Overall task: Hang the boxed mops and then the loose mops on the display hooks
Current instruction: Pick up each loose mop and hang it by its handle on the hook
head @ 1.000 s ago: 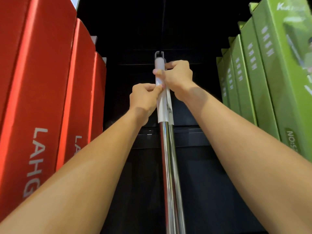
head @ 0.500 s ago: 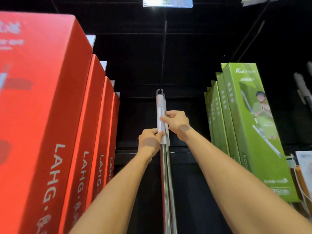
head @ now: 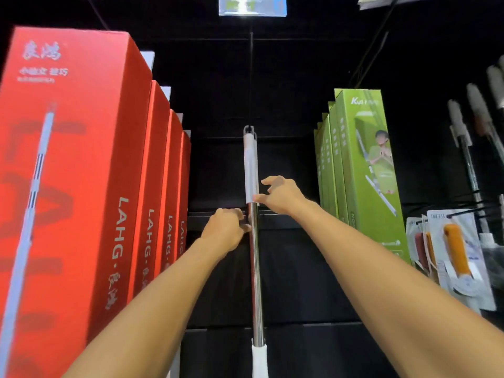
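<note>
Chrome and pale grey plastic make up the loose mop (head: 255, 268): a thin polished pole standing near upright between the two forearms, capped by a matte grey grip (head: 251, 170) that ends in a small loop (head: 248, 130). The loop sits at the tip of a dark hook (head: 251, 77) running out from the black back panel; it seems to be hung on it, though black on black leaves that unsure. The long axis runs straight up and down, so the pole lies just right of the left hand (head: 226, 230) and just left of the right hand (head: 283, 196). The left hand is lower, its curled fingers touching the chrome below the grip, in what looks like a light pinch. The right hand is higher, fingers spread wide and loosely bent, its thumb beside the grip's lower edge, holding nothing. Glossy red boxes (head: 81, 173) hang in a row on the left, smooth green boxes (head: 362, 165) on the right, both flat-sided card. If the loop is seated, letting go with the left hand is what remains here.
</note>
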